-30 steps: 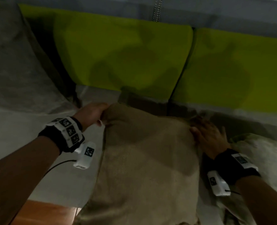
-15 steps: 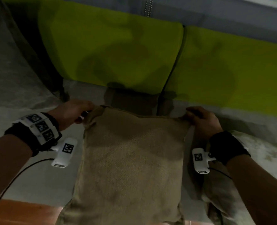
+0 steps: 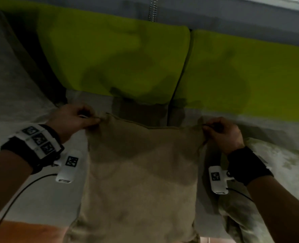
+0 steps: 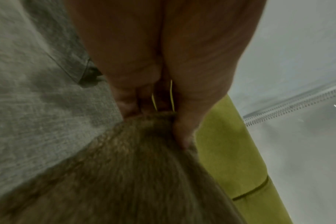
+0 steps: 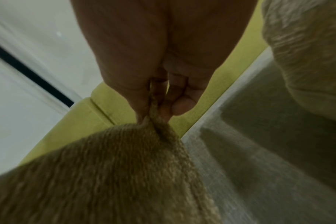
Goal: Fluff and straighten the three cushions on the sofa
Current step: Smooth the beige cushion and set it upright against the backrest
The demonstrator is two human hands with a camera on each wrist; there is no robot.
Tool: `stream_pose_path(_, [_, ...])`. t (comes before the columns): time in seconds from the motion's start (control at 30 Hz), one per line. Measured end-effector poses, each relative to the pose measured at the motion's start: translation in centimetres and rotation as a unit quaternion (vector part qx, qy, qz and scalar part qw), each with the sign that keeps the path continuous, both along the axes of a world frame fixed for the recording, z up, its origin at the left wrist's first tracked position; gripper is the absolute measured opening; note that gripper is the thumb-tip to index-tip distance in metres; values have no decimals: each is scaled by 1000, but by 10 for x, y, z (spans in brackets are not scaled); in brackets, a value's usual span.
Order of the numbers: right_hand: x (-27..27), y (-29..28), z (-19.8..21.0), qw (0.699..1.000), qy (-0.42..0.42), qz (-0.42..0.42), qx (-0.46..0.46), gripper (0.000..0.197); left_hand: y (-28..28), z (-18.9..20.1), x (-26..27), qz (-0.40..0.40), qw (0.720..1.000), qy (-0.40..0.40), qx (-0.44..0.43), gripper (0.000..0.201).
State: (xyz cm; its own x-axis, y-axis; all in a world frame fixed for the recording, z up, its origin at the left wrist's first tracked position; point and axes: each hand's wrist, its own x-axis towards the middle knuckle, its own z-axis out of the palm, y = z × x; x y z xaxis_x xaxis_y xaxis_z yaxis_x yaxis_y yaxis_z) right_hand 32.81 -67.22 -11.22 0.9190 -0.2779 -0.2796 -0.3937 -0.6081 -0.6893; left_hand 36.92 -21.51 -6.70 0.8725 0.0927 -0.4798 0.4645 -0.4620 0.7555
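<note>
A tan knitted cushion [image 3: 141, 174] hangs stretched between my two hands in front of the sofa. My left hand [image 3: 75, 118] pinches its upper left corner; the left wrist view shows the fingers [image 4: 182, 130] closed on the tan cushion [image 4: 125, 174]. My right hand [image 3: 222, 132] pinches the upper right corner, and the right wrist view shows the tan cushion [image 5: 105, 174] bunched between the fingertips [image 5: 178, 106]. A pale mottled cushion [image 3: 281, 174] lies on the seat to the right, partly behind my right arm. A third cushion is not in view.
Two lime-green back cushions [image 3: 120, 55] line the sofa back, with a seam between them. The grey seat [image 3: 31, 190] spreads below, and a grey armrest [image 3: 8, 76] rises at the left. An orange-brown floor strip [image 3: 22, 232] shows at bottom left.
My right hand moved from resting on the cushion's side up to its top right corner and now pinches it. Both hands spread apart, pulling the top edge straight and lifting the cushion.
</note>
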Motion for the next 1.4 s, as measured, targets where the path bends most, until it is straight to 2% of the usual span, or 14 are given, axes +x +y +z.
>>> stream_pose_path(0.13, [-4, 1, 6, 998, 0, 1, 57, 15, 8, -1, 1, 96, 982, 75, -147, 7])
stream_pose_path(0.23, [-9, -7, 16, 998, 14, -3, 55, 23, 22, -13, 1, 186, 973, 48, -127, 16])
stream_pose_path(0.3, [-11, -18, 7, 999, 34, -8, 26, 57, 28, -24, -1, 203, 973, 40, -105, 17])
stream_pose_path(0.33, [-8, -17, 4, 999, 32, 0, 9, 60, 30, -32, 0, 206, 974, 32, -87, 16])
stream_pose_path(0.37, [-5, -9, 10, 999, 38, 22, -30, 50, 32, -35, 1, 196, 979, 19, -41, 11])
stream_pose_path(0.4, [-2, 1, 14, 994, 45, 52, -80, 36, 32, -36, 3, 174, 985, -5, 24, 3])
stream_pose_path(0.5, [-5, 30, 18, 950, -58, 193, -238, 45, 13, -16, -3, 20, 969, -108, 222, 35])
stream_pose_path(0.57, [-21, 49, 19, 900, -140, 328, -250, 49, -15, 2, -23, -105, 948, -181, 239, 51])
stream_pose_path(0.63, [-47, 76, 20, 867, -137, 418, -235, 55, -47, 9, -51, -230, 930, -175, 227, 64])
stream_pose_path(0.73, [-72, 98, 5, 827, -123, 512, -197, 69, -78, -14, -84, -420, 848, -158, 281, 77])
stream_pose_path(0.77, [-72, 96, -5, 821, -110, 521, -204, 71, -84, -22, -88, -442, 832, -128, 310, 81])
stream_pose_path(0.87, [-60, 90, -34, 842, -37, 490, -223, 75, -89, -52, -82, -426, 828, -67, 358, 84])
stream_pose_path(1.13, [-41, 87, -81, 862, 48, 462, -202, 76, -94, -90, -49, -439, 847, 19, 300, 80])
stream_pose_path(1.4, [-25, 44, -84, 879, 150, 428, -145, 82, -69, -74, -38, -522, 809, 19, 270, 83])
